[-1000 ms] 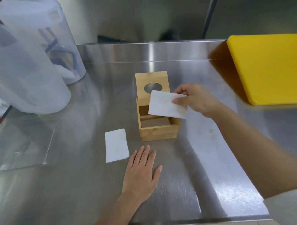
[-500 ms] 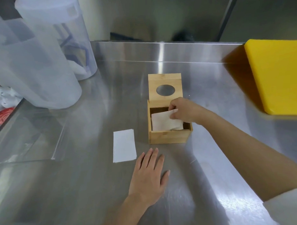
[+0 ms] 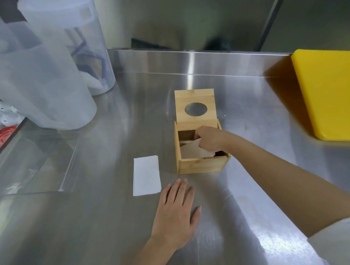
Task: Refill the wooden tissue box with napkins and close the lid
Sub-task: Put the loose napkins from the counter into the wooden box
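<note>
A wooden tissue box (image 3: 201, 165) stands in the middle of the steel counter. Its lid (image 3: 195, 107), with a round hole, is swung up and back. My right hand (image 3: 210, 139) reaches into the box from the right and grips a white napkin (image 3: 192, 151) that lies tilted inside. A second folded white napkin (image 3: 146, 175) lies flat on the counter just left of the box. My left hand (image 3: 176, 215) rests palm down on the counter in front of the box, fingers spread, holding nothing.
Two tall translucent plastic containers (image 3: 41, 77) stand at the back left. A yellow cutting board (image 3: 329, 93) lies at the right. A clear plastic sheet (image 3: 32, 167) lies on the left. A steel backsplash (image 3: 187, 58) rises behind the box.
My right hand has carried the napkin from above the box down into it and pushed it lower. The left hand has stayed flat on the counter.
</note>
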Available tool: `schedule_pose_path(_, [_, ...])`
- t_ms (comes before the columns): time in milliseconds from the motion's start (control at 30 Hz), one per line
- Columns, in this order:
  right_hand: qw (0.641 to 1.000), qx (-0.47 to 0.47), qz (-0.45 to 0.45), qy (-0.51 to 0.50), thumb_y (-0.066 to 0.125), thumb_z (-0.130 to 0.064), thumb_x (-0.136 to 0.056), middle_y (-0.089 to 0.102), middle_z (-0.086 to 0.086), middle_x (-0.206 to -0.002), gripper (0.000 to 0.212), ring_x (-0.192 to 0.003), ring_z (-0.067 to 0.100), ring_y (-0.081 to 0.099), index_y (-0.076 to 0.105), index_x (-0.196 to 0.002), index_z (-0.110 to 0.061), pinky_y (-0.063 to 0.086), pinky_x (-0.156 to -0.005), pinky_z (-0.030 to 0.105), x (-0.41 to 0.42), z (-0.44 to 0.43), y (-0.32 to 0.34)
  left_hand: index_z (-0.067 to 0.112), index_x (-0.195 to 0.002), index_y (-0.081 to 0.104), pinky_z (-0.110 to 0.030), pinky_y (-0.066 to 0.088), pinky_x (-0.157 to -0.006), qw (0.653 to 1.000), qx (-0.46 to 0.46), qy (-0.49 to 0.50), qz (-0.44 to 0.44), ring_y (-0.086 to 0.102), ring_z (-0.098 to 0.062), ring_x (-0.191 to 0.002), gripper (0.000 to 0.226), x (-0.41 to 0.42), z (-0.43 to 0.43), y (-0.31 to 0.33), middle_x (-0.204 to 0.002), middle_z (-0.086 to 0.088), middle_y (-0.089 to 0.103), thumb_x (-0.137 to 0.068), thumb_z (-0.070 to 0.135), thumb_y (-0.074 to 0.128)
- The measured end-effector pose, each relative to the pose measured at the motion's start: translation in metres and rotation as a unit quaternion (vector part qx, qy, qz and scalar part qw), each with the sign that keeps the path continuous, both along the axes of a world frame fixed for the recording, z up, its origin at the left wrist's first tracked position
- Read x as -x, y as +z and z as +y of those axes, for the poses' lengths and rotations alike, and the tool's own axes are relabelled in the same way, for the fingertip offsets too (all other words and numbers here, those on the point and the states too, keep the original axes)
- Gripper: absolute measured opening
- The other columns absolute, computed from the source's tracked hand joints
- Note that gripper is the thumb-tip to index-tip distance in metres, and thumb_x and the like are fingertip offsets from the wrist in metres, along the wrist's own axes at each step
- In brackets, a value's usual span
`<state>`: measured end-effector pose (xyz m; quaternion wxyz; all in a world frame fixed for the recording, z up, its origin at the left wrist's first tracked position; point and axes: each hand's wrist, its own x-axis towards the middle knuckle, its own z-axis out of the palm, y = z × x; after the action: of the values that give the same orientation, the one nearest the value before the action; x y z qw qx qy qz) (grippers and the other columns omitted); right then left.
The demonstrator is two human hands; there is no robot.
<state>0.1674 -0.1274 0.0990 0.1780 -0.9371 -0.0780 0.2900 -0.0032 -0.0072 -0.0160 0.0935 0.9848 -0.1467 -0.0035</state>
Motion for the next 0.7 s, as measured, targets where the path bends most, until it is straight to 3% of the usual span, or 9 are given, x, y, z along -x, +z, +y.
schedule_pose_path(133, [0.999,0.025,0.018,0.016,0.035,0.007,-0.089,0.054,0.021,-0.095,0.025,-0.082,0.025,0.044,0.055,-0.105,0.011,0.037,-0.07,0.032,0.007,0.004,-0.01,0.013,-0.121,0.06,-0.042,0.025,-0.103,1.0,0.005,0.0,-0.006,0.049,-0.026,-0.125,0.049,0.0,0.0,0.0,-0.131,-0.009,0.058,-0.089,0.045,0.04])
schedule_pose_path(233, [1.0,0.02,-0.003,0.009,0.038,0.007,-0.09,0.062,0.024,-0.108,0.027,-0.086,0.027,0.053,0.055,-0.111,0.007,0.048,-0.077,0.038,0.006,0.003,-0.017,0.012,-0.12,0.061,-0.042,0.025,-0.103,1.0,0.011,0.0,-0.013,0.05,-0.026,-0.125,0.049,0.0,0.0,0.0,-0.13,-0.01,0.058,-0.088,0.044,0.041])
schedule_pose_path(367, [0.998,0.043,-0.034,0.042,0.043,0.005,-0.088,0.063,0.018,-0.1,0.013,-0.083,0.027,0.056,0.052,-0.094,-0.002,0.047,-0.067,0.032,0.003,0.003,-0.024,0.012,-0.12,0.06,-0.042,0.025,-0.103,1.0,0.015,-0.002,-0.018,0.049,-0.026,-0.125,0.048,0.0,0.0,0.0,-0.131,-0.01,0.058,-0.088,0.044,0.041])
schedule_pose_path(500, [0.99,0.078,-0.078,0.087,0.046,0.001,-0.088,0.066,0.017,-0.102,0.016,-0.09,0.031,0.063,0.056,-0.1,-0.003,0.054,-0.084,0.041,0.002,0.003,-0.027,0.013,-0.12,0.06,-0.042,0.025,-0.103,1.0,0.014,0.0,-0.014,0.049,-0.026,-0.125,0.049,0.0,0.0,0.0,-0.131,-0.009,0.058,-0.088,0.044,0.041])
schedule_pose_path(567, [0.981,0.1,-0.119,0.114,0.049,-0.005,-0.089,0.065,0.015,-0.108,0.019,-0.098,0.031,0.061,0.056,-0.106,-0.005,0.048,-0.091,0.041,0.003,0.004,-0.026,0.013,-0.12,0.06,-0.042,0.025,-0.103,1.0,0.016,0.001,-0.015,0.049,-0.026,-0.125,0.049,0.0,0.0,0.001,-0.13,-0.009,0.058,-0.088,0.044,0.04])
schedule_pose_path(700, [0.968,0.112,-0.161,0.159,0.05,-0.012,-0.091,0.061,0.014,-0.117,0.026,-0.107,0.031,0.057,0.054,-0.116,-0.006,0.044,-0.093,0.039,0.006,0.005,-0.023,0.013,-0.12,0.06,-0.042,0.025,-0.104,1.0,0.017,-0.002,-0.016,0.049,-0.026,-0.125,0.049,0.0,0.0,0.0,-0.13,-0.01,0.058,-0.089,0.044,0.04])
